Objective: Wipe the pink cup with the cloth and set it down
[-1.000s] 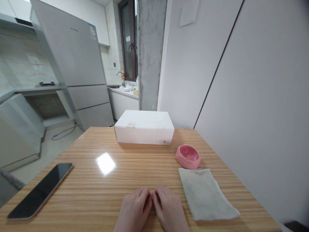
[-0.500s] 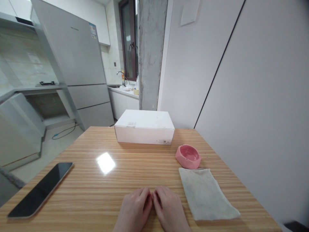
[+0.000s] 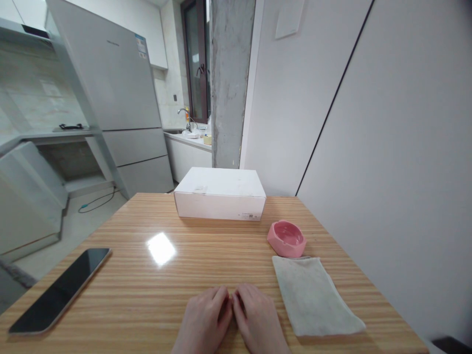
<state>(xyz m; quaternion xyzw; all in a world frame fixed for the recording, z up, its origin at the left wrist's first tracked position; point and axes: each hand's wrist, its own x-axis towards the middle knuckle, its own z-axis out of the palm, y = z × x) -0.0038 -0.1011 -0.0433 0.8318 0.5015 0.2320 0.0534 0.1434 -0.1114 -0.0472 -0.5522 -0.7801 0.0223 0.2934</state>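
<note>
My left hand point(image 3: 205, 317) and my right hand point(image 3: 257, 314) rest side by side at the near edge of the wooden table point(image 3: 140, 300). Both have their fingers curled in, and they touch or nearly touch at the index fingers. No object shows in either one. Just right of my right hand lies a folded grey-green cloth point(image 3: 315, 297). Behind the cloth stands a pink ashtray point(image 3: 286, 239) with faceted sides. A black-screened phone point(image 3: 62, 290) lies flat at the far left, well apart from my left hand.
A closed white box point(image 3: 220, 194) sits at the table's far edge. Beyond it are a grey pillar point(image 3: 231, 83) and a tall fridge point(image 3: 110, 73). A white wall point(image 3: 398, 147) runs along the right side. Light reflects off the tabletop left of centre.
</note>
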